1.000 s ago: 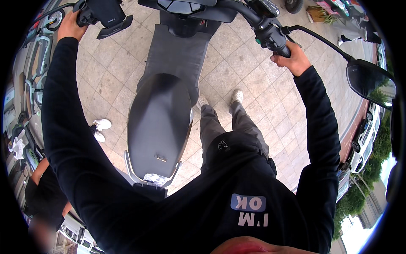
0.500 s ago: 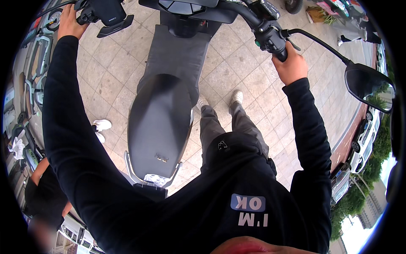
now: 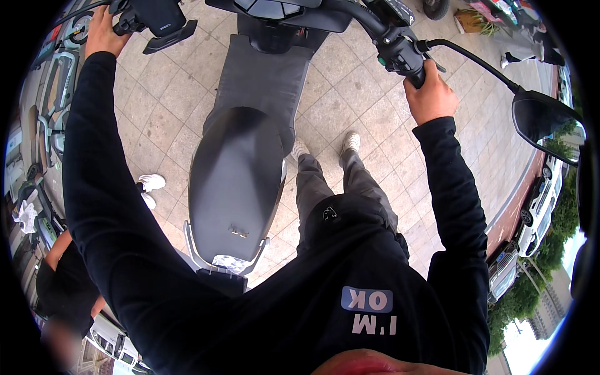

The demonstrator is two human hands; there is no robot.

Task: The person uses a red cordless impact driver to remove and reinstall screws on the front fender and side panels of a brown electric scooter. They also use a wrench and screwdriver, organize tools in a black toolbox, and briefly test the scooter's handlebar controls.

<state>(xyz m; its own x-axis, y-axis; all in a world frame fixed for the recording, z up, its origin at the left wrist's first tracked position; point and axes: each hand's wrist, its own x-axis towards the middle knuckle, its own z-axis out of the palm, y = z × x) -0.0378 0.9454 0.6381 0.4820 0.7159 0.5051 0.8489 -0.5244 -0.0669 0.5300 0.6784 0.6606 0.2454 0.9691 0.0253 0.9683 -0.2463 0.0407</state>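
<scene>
I stand on the right side of a black electric scooter, whose long dark seat and grey footboard lie to my left. My right hand is wrapped round the right handlebar grip, below the switch housing and beside the brake lever. Stretched far to the upper left, my left hand is closed at the left handlebar end, its fingers partly hidden near the picture's rim. A black phone-like holder sits just inside that hand. Crumpled clear plastic lies at the seat's rear.
A black mirror juts out beyond my right hand. Left of the scooter, a person in black and white shoes are near several parked two-wheelers. Parked cars line the right. Paving tiles cover the ground.
My right hand, the right handlebar and its mirror have shifted very slightly to the right and toward me. Both hands keep their hold.
</scene>
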